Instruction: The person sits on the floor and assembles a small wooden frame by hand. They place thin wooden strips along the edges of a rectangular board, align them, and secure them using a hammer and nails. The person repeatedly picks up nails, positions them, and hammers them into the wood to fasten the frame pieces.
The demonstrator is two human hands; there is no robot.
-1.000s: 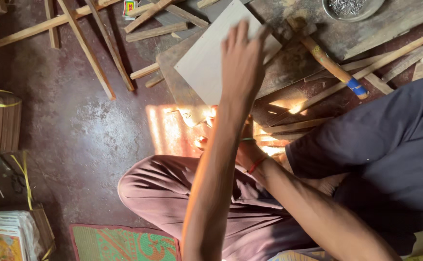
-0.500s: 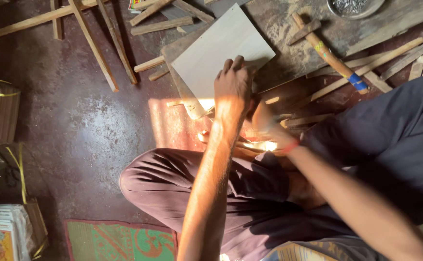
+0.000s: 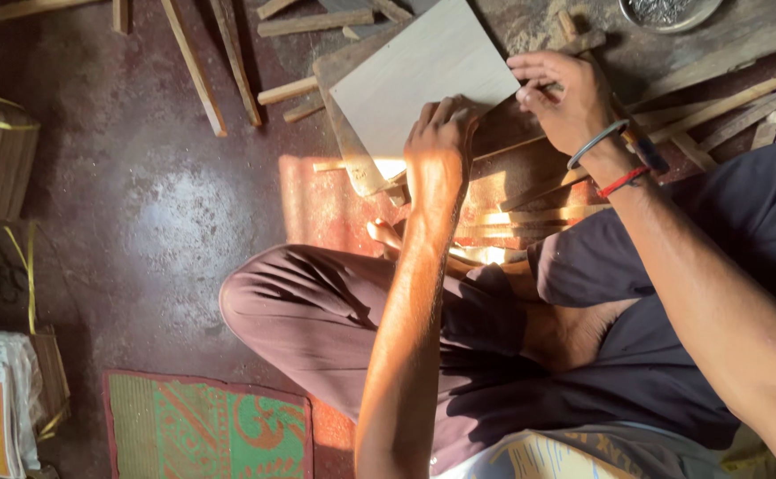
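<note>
At the near edge of a pale square board (image 3: 419,84), the left hand (image 3: 437,151) rests with its fingers curled down over the rim, pressing the board rather than lifting it; whether the thumb closes underneath cannot be told. The right hand (image 3: 561,93) sits at the board's right corner, fingertips pinched together as if on something small, though what they pinch is too small to make out. That wrist wears a metal bangle (image 3: 596,142) and a red thread (image 3: 623,182).

The board is a thin, flat sheet of light, unfinished wood with clean straight edges and a faint grain, lying tilted like a diamond in this view. It lies on a darker, worn wooden block (image 3: 352,133) that sticks out beyond it on the left and lower sides, on the floor just ahead of the person's crossed legs.

Around the block, loose wooden strips (image 3: 197,71) and short offcuts lie scattered on the dark floor (image 3: 140,231), with more slats (image 3: 725,102) beside the right forearm. A patch of sunlight falls across the floor and the strips below the board.

At the top right edge, a round metal dish (image 3: 667,13) holds a heap of small grey metal bits, too fine to tell apart. At the left, a stack of flat wooden pieces (image 3: 2,168) is tied with yellow strapping, and a green and red patterned mat (image 3: 206,426) lies near the knee.
</note>
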